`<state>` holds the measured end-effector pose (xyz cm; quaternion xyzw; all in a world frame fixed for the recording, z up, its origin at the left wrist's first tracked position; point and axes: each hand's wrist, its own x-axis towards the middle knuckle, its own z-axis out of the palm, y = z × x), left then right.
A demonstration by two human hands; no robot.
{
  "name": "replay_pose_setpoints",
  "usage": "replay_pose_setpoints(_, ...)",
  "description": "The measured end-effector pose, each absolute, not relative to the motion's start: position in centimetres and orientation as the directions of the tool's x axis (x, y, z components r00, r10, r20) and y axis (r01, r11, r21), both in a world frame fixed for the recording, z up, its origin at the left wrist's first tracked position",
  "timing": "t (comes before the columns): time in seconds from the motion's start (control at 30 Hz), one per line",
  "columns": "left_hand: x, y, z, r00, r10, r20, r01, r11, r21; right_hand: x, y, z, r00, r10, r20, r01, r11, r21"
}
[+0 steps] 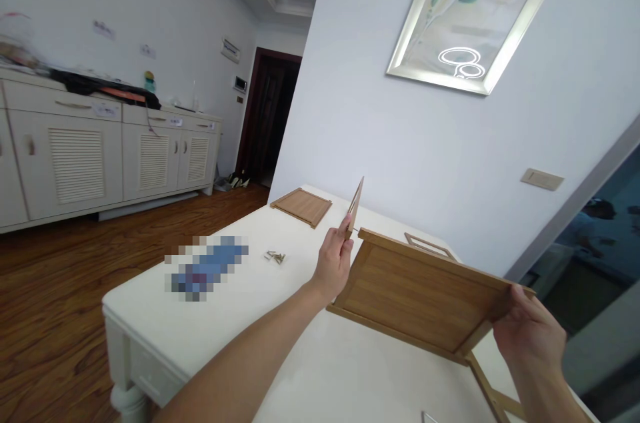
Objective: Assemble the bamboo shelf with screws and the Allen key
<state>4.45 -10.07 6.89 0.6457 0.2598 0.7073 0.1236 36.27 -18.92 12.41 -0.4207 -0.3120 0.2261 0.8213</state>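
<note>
My right hand (pixel 530 333) grips the near right corner of a large framed wooden panel (pixel 420 293), which is lifted and tilted above the white table (pixel 210 323). My left hand (pixel 334 261) pinches a thin wooden piece (pixel 355 205) that stands upright, edge-on to me, right at the panel's far left corner. Whether the two pieces touch I cannot tell.
A second wooden panel (pixel 301 205) lies flat at the table's far end. A few screws (pixel 275 256) sit mid-table beside a blurred-out blue object (pixel 207 267). Another wooden frame (pixel 429 246) lies behind the panel, and a frame piece (pixel 493 389) below my right hand. White cabinets (pixel 100 156) line the left wall.
</note>
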Motion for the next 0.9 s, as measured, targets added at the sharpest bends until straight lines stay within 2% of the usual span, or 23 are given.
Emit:
replay_pose_setpoints(0.1, 4.51, -10.00, 6.93, -0.139, 0.511, 0.848, 0.157, -0.834, 0.528, 35.76, -18.91, 12.60, 0.727, 0.607, 0.320, -0.158, 0.602, -0.783)
replay_pose_setpoints(0.3, 4.73, -10.07, 7.08, -0.148, 0.528, 0.836, 0.150, -0.824, 0.547, 35.38, -18.73, 12.86, 0.748, 0.588, 0.308, -0.168, 0.616, -0.770)
replay_pose_setpoints(0.6, 4.90, -10.16, 6.99, -0.160, 0.552, 0.818, 0.123, -0.811, 0.572, 35.77, -18.81, 12.71, 0.738, 0.580, 0.345, -0.098, 0.598, -0.796)
replay_pose_setpoints(0.9, 5.04, -10.35, 7.02, -0.150, 0.541, 0.828, 0.128, -0.820, 0.559, 35.98, -18.67, 12.35, 0.742, 0.590, 0.319, -0.149, 0.609, -0.779)
